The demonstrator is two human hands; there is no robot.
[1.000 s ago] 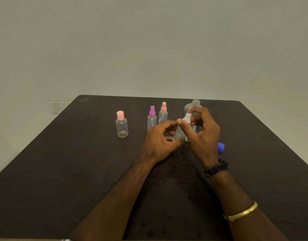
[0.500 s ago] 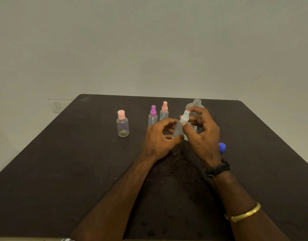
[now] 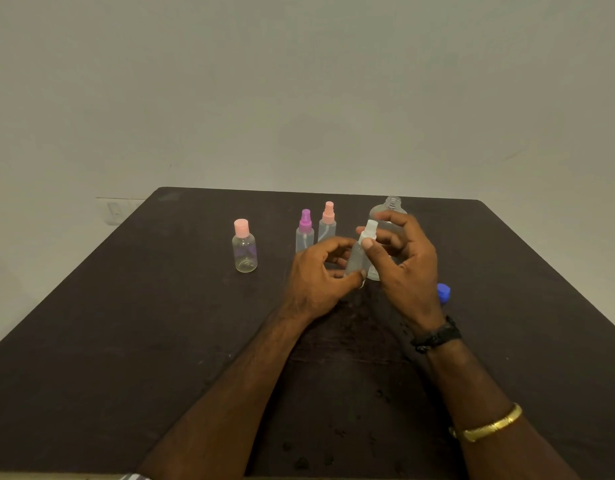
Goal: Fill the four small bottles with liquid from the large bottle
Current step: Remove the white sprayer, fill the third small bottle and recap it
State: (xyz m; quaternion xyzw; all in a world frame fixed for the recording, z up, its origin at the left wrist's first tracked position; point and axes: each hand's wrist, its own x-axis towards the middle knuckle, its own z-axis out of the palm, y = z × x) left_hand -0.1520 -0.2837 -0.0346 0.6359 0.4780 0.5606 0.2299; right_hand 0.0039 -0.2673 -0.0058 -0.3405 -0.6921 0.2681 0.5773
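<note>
four small bottles are in view, plus one large bottle (image 3: 389, 211) and one loose blue cap (image 3: 444, 293), all over a dark tabletop (image 3: 126, 341).

three of the small ones stand upright in the far half of the tabletop. a round bottle (image 3: 244, 251) with a flat pink lid stands alone to the left, well apart from the others. a slim purple-topped bottle (image 3: 304, 233) and a slim pink-topped bottle (image 3: 327, 223) stand just beside each other near the middle, the pink one slightly farther back.

the fourth, a white-topped bottle (image 3: 359, 252), is held between both hands above the tabletop, tilted with its top leaning to the right. the left hand (image 3: 316, 275) grips its clear body, thumb under the lower end and fingers (image 3: 334, 244) curled round the far side. the right hand (image 3: 406, 265) pinches the white spray top between thumb and forefinger, with its other fingers (image 3: 389, 242) loosely bent behind.

the large bottle stands upright directly behind the right hand, which hides much of it. its threaded neck is open, with no cap on. how much liquid it holds cannot be told. the blue cap lies on the tabletop just right of the right hand, near the wrist.

the right arm wears two bands: one black wristband (image 3: 436, 336) at the wrist and one gold bangle (image 3: 486, 426) farther up the forearm. one pale wall socket (image 3: 115, 211) shows beyond the tabletop's far left corner.
</note>
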